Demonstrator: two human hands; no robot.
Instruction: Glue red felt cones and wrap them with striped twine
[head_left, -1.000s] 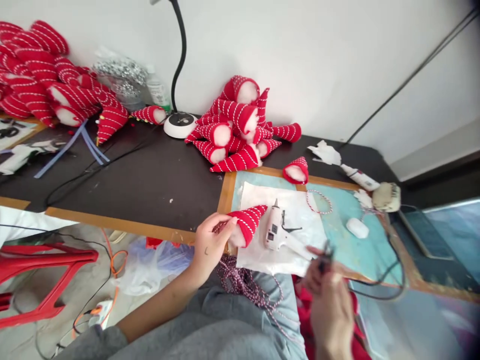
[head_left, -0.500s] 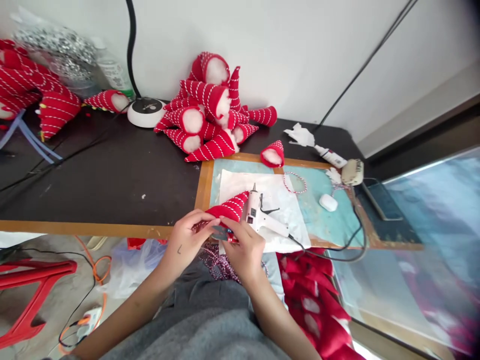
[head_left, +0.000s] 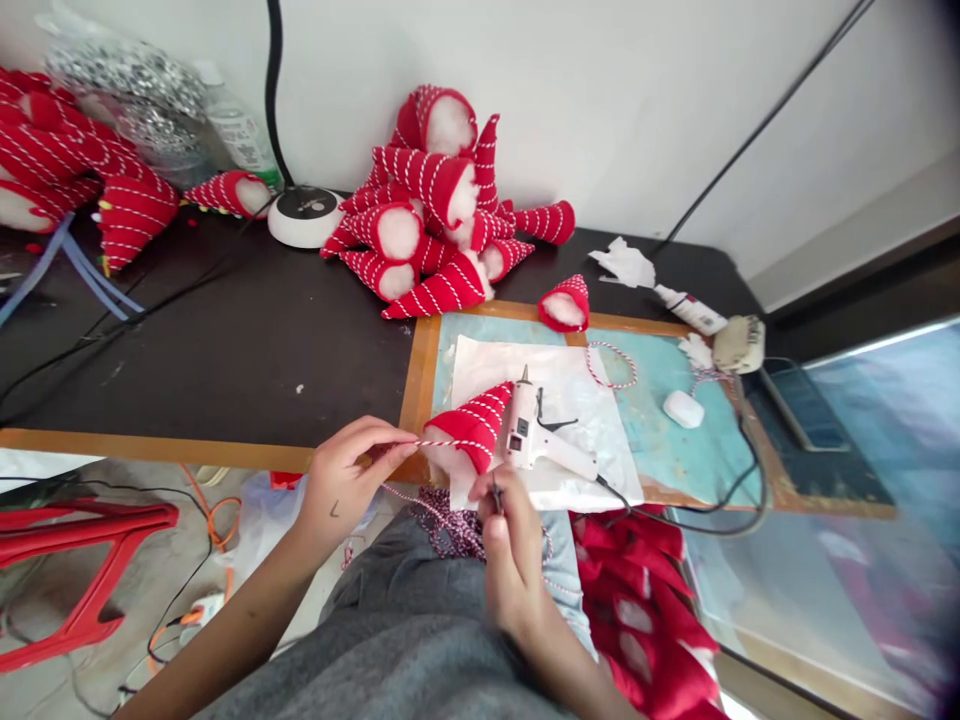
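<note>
My left hand (head_left: 356, 475) pinches the end of a red-and-white twisted cord (head_left: 435, 443) between thumb and fingertips. The cord stretches right to a small red cone hat (head_left: 474, 420) with white stitched rows, which rests on a white sheet (head_left: 480, 360), its white-stuffed opening towards me. My right hand (head_left: 514, 540), just below the hat, is closed around a small dark tool (head_left: 496, 495); seen nearly end-on, its kind is unclear. A white glue gun (head_left: 529, 435) lies right beside the hat, nozzle pointing away.
Similar stuffed hats (head_left: 431, 210) are piled by the wall. A lamp base (head_left: 304, 215), a cord loop (head_left: 611, 365), a white earbud case (head_left: 684, 409), a white bottle (head_left: 690, 308) and a phone (head_left: 806, 405) lie around. A red stool (head_left: 82, 580) stands lower left.
My hands have moved apart. The hat is released onto the sheet; my left hand has drawn the cord end leftward, and my right hand has pulled back with the dark tool.
</note>
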